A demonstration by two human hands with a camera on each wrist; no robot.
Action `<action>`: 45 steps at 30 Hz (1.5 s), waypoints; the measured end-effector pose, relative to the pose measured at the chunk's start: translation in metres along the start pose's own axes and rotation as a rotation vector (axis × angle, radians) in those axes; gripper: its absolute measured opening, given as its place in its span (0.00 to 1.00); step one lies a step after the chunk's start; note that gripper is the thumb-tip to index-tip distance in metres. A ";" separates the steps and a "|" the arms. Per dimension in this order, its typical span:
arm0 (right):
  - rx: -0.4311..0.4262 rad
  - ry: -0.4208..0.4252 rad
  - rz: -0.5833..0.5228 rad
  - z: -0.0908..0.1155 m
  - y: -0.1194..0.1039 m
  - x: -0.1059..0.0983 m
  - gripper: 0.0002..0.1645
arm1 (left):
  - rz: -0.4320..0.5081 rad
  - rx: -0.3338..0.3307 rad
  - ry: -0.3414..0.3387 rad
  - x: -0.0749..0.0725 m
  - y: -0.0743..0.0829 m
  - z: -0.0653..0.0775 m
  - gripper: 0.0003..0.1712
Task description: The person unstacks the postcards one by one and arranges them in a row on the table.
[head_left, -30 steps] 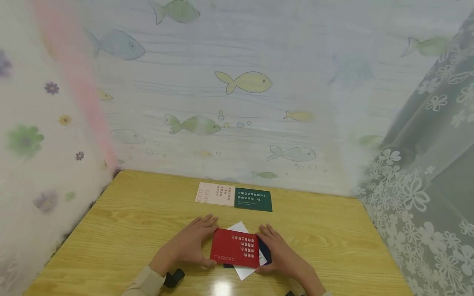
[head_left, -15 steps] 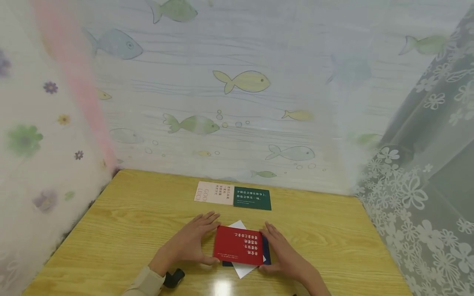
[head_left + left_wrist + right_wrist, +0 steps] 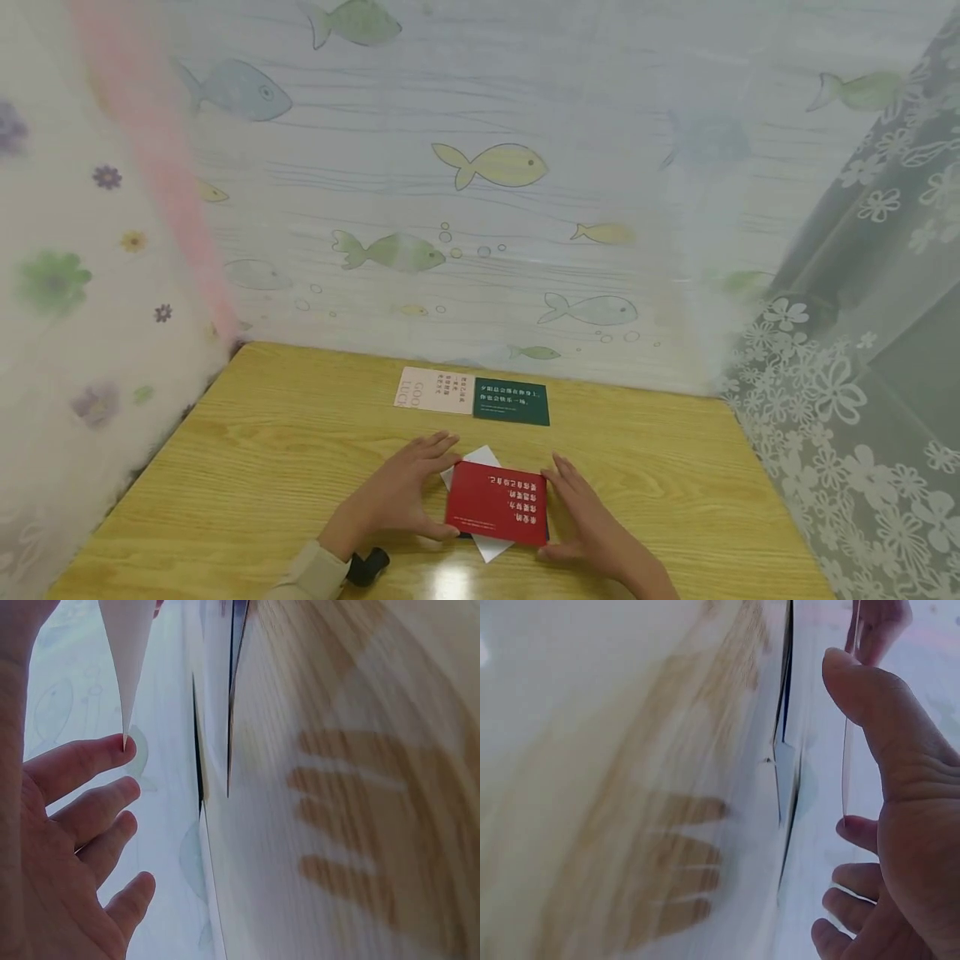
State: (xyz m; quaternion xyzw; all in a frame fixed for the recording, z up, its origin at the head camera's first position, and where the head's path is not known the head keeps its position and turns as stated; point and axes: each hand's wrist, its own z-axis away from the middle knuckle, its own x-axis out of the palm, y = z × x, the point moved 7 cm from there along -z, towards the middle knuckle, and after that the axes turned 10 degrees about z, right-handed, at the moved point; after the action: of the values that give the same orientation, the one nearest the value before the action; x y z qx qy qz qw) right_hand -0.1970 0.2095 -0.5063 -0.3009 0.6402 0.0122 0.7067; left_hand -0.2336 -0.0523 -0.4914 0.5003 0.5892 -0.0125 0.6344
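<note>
A red card [image 3: 497,503] with white printed characters is held level above the table between both hands. My left hand [image 3: 401,492] grips its left side, thumb at the near corner and index finger at the far one. At the right side my right hand [image 3: 588,521] holds the other two corners the same way. Seen edge-on, the card [image 3: 846,769] stands apart from the tabletop in the right wrist view. Beneath it lie a white card [image 3: 491,550], turned at an angle, and a dark blue card, mostly hidden.
Farther back on the wooden table [image 3: 285,433], a pale pink card [image 3: 433,390] lies side by side with a dark green card [image 3: 512,402]. A fish-patterned curtain [image 3: 480,208] hangs behind the table. Lace fabric [image 3: 832,400] drapes along the right.
Both hands have carried the red card a little to the right, so it now covers most of the dark blue card. The pink and green cards have stayed put.
</note>
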 end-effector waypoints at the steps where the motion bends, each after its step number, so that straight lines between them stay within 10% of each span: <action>1: 0.002 0.001 -0.006 0.001 0.001 0.000 0.63 | -0.001 0.001 -0.003 0.001 0.001 -0.001 0.57; 45: 0.038 0.051 -0.084 0.040 0.036 -0.016 0.59 | -0.135 -0.039 -0.118 0.049 0.030 -0.025 0.59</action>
State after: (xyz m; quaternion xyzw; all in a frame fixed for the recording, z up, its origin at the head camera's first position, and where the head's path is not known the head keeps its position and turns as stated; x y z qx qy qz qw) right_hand -0.1784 0.2620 -0.5064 -0.3141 0.6451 -0.0374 0.6956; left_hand -0.2190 0.0076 -0.5051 0.4455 0.5833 -0.0733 0.6752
